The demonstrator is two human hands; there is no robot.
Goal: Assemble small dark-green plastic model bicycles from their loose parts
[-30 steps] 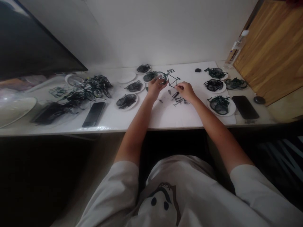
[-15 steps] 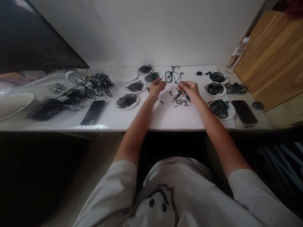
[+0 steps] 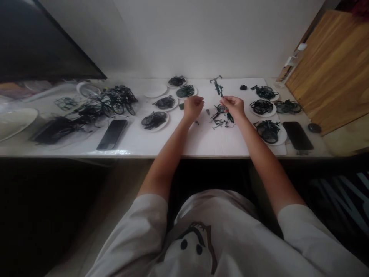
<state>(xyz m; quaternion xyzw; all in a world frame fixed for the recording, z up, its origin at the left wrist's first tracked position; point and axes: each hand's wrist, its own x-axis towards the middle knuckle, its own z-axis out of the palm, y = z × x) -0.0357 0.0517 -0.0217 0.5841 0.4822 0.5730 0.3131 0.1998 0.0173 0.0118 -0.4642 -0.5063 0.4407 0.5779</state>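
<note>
Between the thumb and fingers of my right hand point(image 3: 234, 107) is a small dark bicycle model point(image 3: 218, 87), held up above the white sheet with its handlebar at the top, seen nearly end-on. My left hand point(image 3: 194, 107) hovers to its left, apart from the model, its fingers curled together; whether something small is inside cannot be made out. Loose dark bicycle parts point(image 3: 219, 124) lie on the sheet below my right hand. Near my left hand, a plate of dark parts point(image 3: 186, 91) stands just behind.
More plates of parts stand left and right, such as one plate point(image 3: 281, 135) beside a phone point(image 3: 298, 135). At the left are a pile of bicycle models point(image 3: 119, 100) and another phone point(image 3: 112, 134). A bottle point(image 3: 291, 65) stands at the back right.
The bicycle model has turned from a side view to nearly end-on in my right hand. My left hand's fingers have curled in, and the hand has shifted slightly right.
</note>
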